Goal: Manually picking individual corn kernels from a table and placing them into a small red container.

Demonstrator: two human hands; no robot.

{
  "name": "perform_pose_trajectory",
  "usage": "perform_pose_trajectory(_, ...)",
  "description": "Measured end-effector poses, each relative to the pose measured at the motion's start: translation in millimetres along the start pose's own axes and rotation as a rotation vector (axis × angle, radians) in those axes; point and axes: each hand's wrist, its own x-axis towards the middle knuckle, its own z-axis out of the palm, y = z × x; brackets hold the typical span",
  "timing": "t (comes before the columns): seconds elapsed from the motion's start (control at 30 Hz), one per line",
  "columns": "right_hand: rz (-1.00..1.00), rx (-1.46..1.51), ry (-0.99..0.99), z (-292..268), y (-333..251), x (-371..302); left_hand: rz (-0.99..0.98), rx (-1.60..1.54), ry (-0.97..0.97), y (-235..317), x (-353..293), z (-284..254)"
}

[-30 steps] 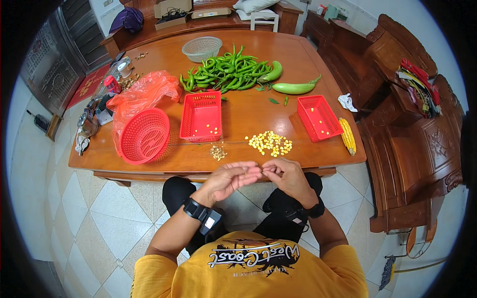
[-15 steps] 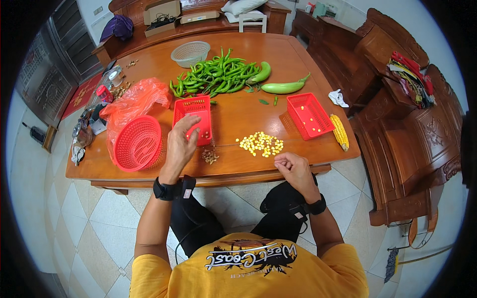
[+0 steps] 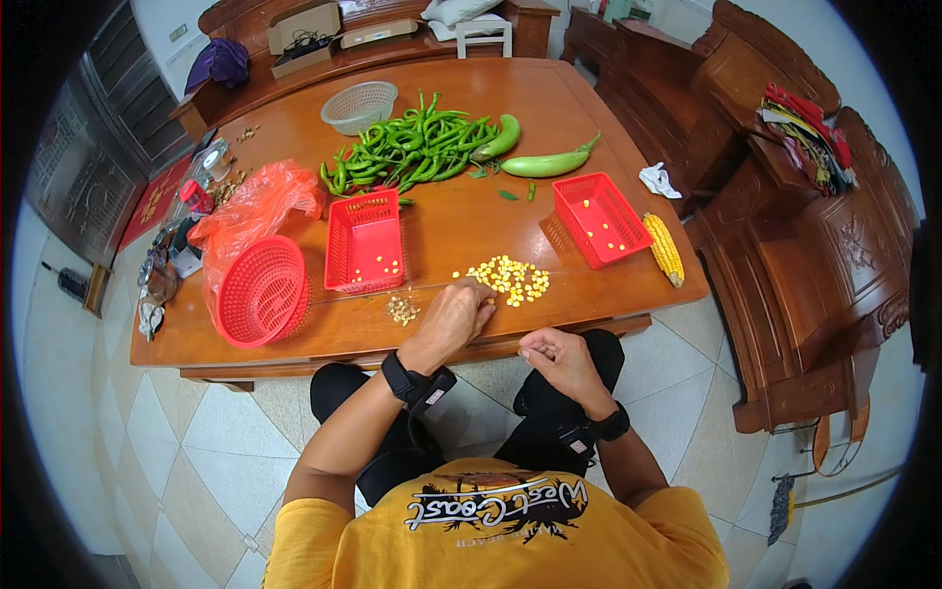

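Observation:
Loose yellow corn kernels (image 3: pixel 517 282) lie spread near the table's front edge. My left hand (image 3: pixel 453 322) reaches over to their left side, its fingers bent together and their tips down at the kernels; whatever is between them is hidden. Just off the front edge, my right hand (image 3: pixel 567 365) is held with thumb and fingers pinched, and anything in the pinch is too small to make out. A red rectangular basket (image 3: pixel 340 228) beyond my left hand has several kernels on its bottom. Another red rectangular basket (image 3: pixel 618 236), to the right, holds several kernels too.
An ear of corn (image 3: pixel 665 251) lies by the right basket. Small brown bits (image 3: pixel 402 309) sit left of the kernels. Farther left are a round red basket (image 3: pixel 261 293) and an orange plastic bag (image 3: pixel 257 206). Green peppers (image 3: pixel 417 147), a long green eggplant (image 3: pixel 549 164) and a grey colander (image 3: pixel 359 106) are behind.
My left hand has moved from above the left red basket, right and nearer, down to the kernels. More kernels show in that basket. My right hand has drawn slightly back off the table edge.

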Motion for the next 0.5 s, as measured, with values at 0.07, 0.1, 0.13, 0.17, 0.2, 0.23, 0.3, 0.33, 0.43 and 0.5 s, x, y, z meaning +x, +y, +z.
perform_pose_trajectory(0.07, 0.014, 0.019, -0.001, 0, 4, -4, -0.018, 0.009, -0.008, 1, 2, 2)
perform_pose_trajectory(0.1, 0.036, 0.041, -0.015, 0, 5, -5, -0.04, 0.018, -0.01, 1, 2, 3)
perform_pose_trajectory(0.13, 0.059, 0.061, -0.027, 0, 6, -7, -0.037, 0.017, -0.016, 1, 3, 5)
perform_pose_trajectory(0.17, 0.061, 0.064, -0.022, 2, 8, -7, -0.047, 0.009, -0.009, 0, 3, 6)
perform_pose_trajectory(0.2, 0.089, 0.19, -0.046, 4, 11, -7, -0.057, 0.002, -0.002, 0, 3, 6)
perform_pose_trajectory(0.23, 0.116, 0.318, -0.071, 6, 15, -7, -0.057, 0.003, -0.006, 0, 3, 6)
perform_pose_trajectory(0.3, 0.145, 0.401, -0.094, 13, 20, -6, -0.043, 0.023, -0.004, 1, 2, 4)
perform_pose_trajectory(0.33, 0.174, 0.479, -0.116, 16, 22, -6, -0.041, 0.022, -0.006, 2, 1, 3)
perform_pose_trajectory(0.43, 0.368, 0.916, -0.107, 25, 21, -6, -0.068, 0.002, -0.05, 10, -5, -1)
perform_pose_trajectory(0.5, 0.412, 0.982, -0.119, 27, 26, -4, -0.118, -0.059, -0.07, 21, -10, -1)
